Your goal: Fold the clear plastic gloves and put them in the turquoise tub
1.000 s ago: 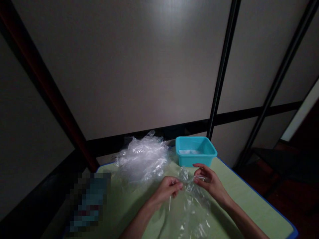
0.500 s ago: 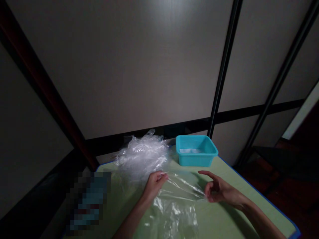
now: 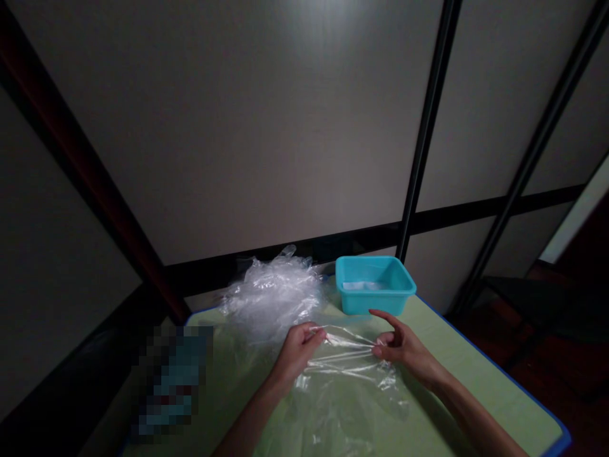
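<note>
A thin, crinkled clear plastic bag [image 3: 340, 365] is stretched between my two hands above the table, its lower part hanging loosely toward me. My left hand [image 3: 299, 349] pinches its left side between thumb and fingers. On the right side, my right hand [image 3: 402, 349] grips the film with thumb and bent fingers, while its index finger points out toward the tub. Just beyond my left hand lies a heaped pile of clear plastic [image 3: 276, 295] with rounded, finger-like tips at the top.
A turquoise plastic tub [image 3: 375, 304] with something white inside stands at the table's far right. The pale green table [image 3: 480, 381] has a blue edge. A pixelated bluish object [image 3: 174, 381] is at the left. Sliding panels [image 3: 285, 139] rise behind; a dark chair [image 3: 528, 304] is at right.
My right hand has moved left and slightly up, closer to my left hand, bringing its side of the plastic along. My left hand has barely moved, and the film is gathered more closely.
</note>
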{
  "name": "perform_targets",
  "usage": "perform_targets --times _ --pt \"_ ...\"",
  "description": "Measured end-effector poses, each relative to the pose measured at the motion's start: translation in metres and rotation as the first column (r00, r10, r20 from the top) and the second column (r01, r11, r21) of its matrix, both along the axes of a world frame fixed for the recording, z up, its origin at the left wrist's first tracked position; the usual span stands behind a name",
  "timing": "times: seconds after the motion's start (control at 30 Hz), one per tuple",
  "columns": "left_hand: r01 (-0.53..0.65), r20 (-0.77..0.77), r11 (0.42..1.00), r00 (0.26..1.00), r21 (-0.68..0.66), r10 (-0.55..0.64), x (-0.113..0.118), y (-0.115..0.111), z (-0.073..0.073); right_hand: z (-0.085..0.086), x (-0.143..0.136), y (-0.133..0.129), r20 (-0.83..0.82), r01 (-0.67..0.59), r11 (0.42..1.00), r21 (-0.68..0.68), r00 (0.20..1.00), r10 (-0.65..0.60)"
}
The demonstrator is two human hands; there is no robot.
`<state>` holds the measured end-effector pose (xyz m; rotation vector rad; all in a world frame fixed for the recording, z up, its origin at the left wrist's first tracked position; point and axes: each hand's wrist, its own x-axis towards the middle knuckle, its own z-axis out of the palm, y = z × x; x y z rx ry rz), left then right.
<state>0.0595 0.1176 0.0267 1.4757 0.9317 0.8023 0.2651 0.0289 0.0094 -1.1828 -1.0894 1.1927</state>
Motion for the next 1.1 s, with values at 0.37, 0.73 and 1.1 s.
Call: perform_targets --times 0.37,0.73,1.1 --pt "0.011 -0.093 0.986 0.996 0.169 0.005 -0.003 0.006 -0.005 0.011 0.001 -0.006 0.036 0.082 0.996 0.020 0.996 -0.082" --pt "0.332 -0.268 0.895 0.929 0.299 -0.256 -0.012 0.014 0.083 0.035 -0.018 -0.036 -0.055 0.052 0.991 0.125 0.997 -0.045" --pt "0.611 -0.752 0.461 0.616 0.644 0.234 0.058 0.023 0.056 -0.020 -0.039 -0.076 0.029 0.121 0.986 -0.111 0.993 -0.119"
